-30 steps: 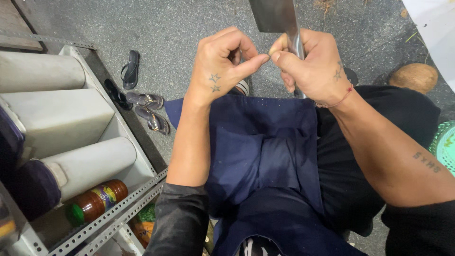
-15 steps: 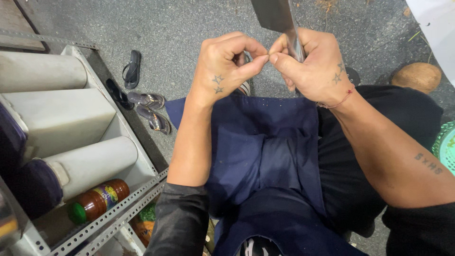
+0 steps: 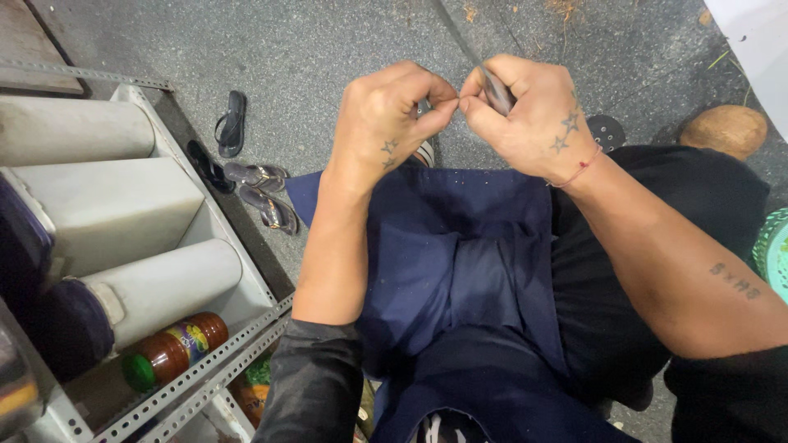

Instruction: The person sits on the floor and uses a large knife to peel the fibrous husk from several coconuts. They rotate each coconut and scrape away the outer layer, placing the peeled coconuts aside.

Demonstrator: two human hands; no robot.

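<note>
Shifted since a second ago: broad flat face of knife blade (image 3: pixel 492 86), then plainly on show above the hands, now turned nearly edge-on and seen as a thin grey sliver; both hands as close together as before.

Left hand (image 3: pixel 387 123): raised above lap, fingers curled, thumb and forefinger tips pressed together on a small item too tiny to identify, just beside right-hand fingertips. Star tattoos on back of hand.

Right hand (image 3: pixel 533 115): fingers wrapped and clamped around knife, blade emerging between thumb and forefinger and slanting up to the left. Star tattoos on back; thin red string at wrist.

Knife blade: grey metal, held at meeting point of both hands, over grey ground ahead of knees; handle hidden inside right fist.

Dark blue apron (image 3: pixel 460 271): spread over lap, below both hands, beside black clothing.

Metal rack (image 3: pixel 205 373): perforated angle frame, at left; holds pale cylindrical and block-shaped pieces.

Jar (image 3: pixel 172 353): brownish contents, green lid, lying on its side in rack's lower part.

Sandals (image 3: pixel 246 168): several, dark, on ground between rack and apron.

Coconut (image 3: pixel 726 131): brown, round, on ground at upper right, well apart from hands.

Green basket (image 3: pixel 773 254): partly visible at right edge.
</note>
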